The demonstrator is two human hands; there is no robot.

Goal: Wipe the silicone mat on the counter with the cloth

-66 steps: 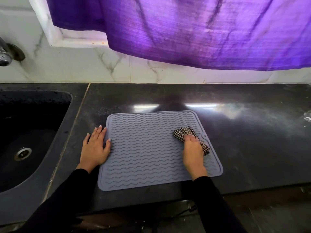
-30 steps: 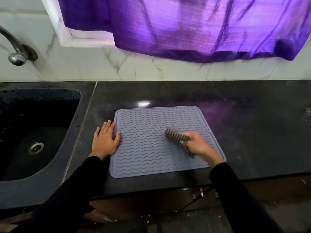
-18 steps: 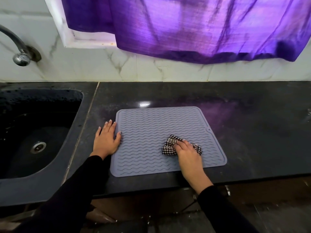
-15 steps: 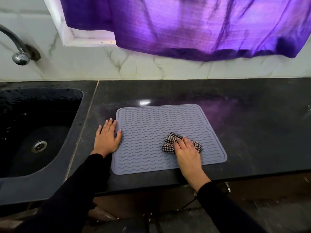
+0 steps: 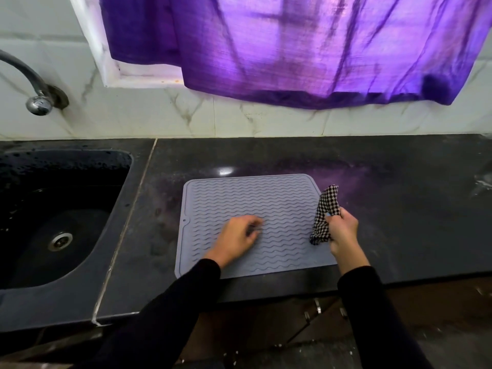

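Gripping the limp checked cloth, the right hand is lifting it; left hand is blurring over the floppy mat, fingers unclear.

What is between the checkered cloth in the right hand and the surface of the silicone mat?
Only the left hand, over the middle of the silicone mat. The right hand grips the checkered cloth at the mat's right edge; nothing else covers the mat.

Head camera looks steeply down, close over the counter.
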